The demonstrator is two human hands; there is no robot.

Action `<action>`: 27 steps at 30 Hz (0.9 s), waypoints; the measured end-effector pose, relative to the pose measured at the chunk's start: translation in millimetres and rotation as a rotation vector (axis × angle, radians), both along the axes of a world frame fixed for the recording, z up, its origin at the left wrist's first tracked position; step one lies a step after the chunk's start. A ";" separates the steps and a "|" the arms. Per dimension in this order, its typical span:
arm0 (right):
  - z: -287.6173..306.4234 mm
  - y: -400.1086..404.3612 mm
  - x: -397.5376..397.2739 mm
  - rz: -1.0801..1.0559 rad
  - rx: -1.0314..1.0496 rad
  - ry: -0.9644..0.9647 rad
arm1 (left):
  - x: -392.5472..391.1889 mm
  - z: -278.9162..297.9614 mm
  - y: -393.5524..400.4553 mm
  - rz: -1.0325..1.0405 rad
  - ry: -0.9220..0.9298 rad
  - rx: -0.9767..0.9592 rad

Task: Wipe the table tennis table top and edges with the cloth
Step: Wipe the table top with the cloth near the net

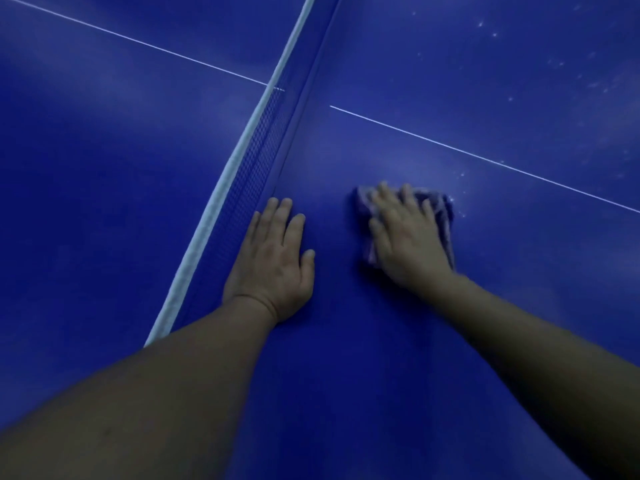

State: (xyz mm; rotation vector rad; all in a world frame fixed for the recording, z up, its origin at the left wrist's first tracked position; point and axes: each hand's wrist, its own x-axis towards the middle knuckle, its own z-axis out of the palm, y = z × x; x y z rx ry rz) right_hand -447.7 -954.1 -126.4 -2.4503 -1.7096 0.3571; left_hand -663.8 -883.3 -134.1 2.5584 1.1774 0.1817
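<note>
The blue table tennis table top (485, 306) fills the head view. My right hand (405, 237) lies flat with spread fingers on a crumpled purplish cloth (443, 209), pressing it onto the table right of the net. The cloth shows around my fingers and along the hand's right side; the rest is hidden under the palm. My left hand (273, 261) rests flat on the bare table top, fingers straight, just right of the net's base, and holds nothing.
The net (256, 147) with its white top band runs diagonally from lower left to the top middle. A thin white centre line (485, 157) crosses the table beyond my right hand. Pale specks (561, 64) dot the surface at the upper right.
</note>
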 end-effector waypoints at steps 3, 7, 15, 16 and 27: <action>2.6 86.2 16.6 -0.319 0.008 0.080 | 0.9 2.0 0.0 -0.025 0.054 -0.002; 4.7 132.3 -11.4 -0.086 -0.019 -0.001 | 1.1 0.4 0.9 -0.033 0.078 -0.004; 3.5 26.2 17.1 0.077 -0.023 0.011 | -0.1 -2.4 2.0 -0.097 0.066 -0.010; 3.4 51.3 21.0 -0.038 -0.015 0.023 | -0.2 -2.5 1.3 -0.103 0.066 -0.017; 5.8 62.8 -33.8 0.175 -0.017 0.020 | 0.4 -3.5 0.8 -0.101 0.039 -0.020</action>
